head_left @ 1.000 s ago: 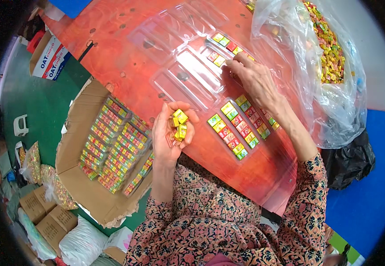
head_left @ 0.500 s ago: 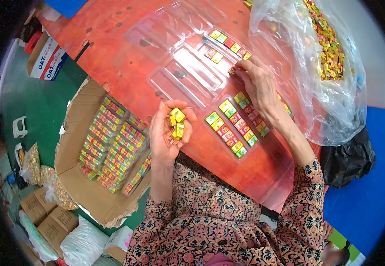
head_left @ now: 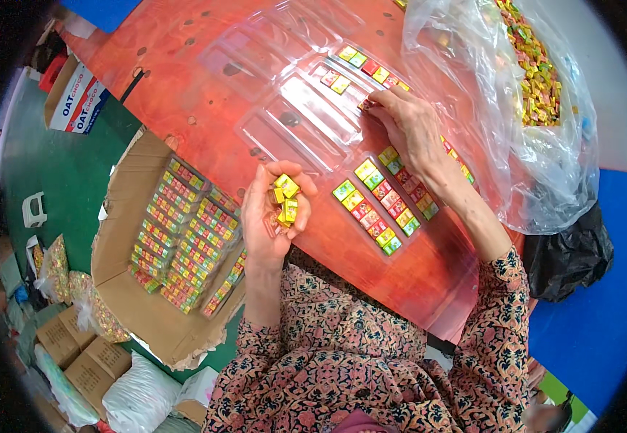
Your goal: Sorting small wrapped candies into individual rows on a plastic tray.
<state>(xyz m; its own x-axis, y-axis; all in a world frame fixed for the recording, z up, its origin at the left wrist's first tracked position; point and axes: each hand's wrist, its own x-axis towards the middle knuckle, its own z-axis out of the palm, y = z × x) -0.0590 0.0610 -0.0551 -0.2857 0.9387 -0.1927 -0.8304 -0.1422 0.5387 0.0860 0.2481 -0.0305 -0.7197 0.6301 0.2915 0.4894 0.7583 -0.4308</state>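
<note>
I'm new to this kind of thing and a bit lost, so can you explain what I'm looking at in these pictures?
There's no machine here, just a person's bare hands, seen from a wide camera worn on the head and looking down. The left hand cups mostly yellow wrapped pieces. On the reddish table lies clear plastic with long slots, some holding colourful rows. The right hand is at the slots; I can't tell whether it grips a piece. A clear bag of loose pieces is at right, a cardboard box at left.

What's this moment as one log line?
left hand: cupping yellow pieces; right hand: over partly filled clear tray, grip unclear
</note>
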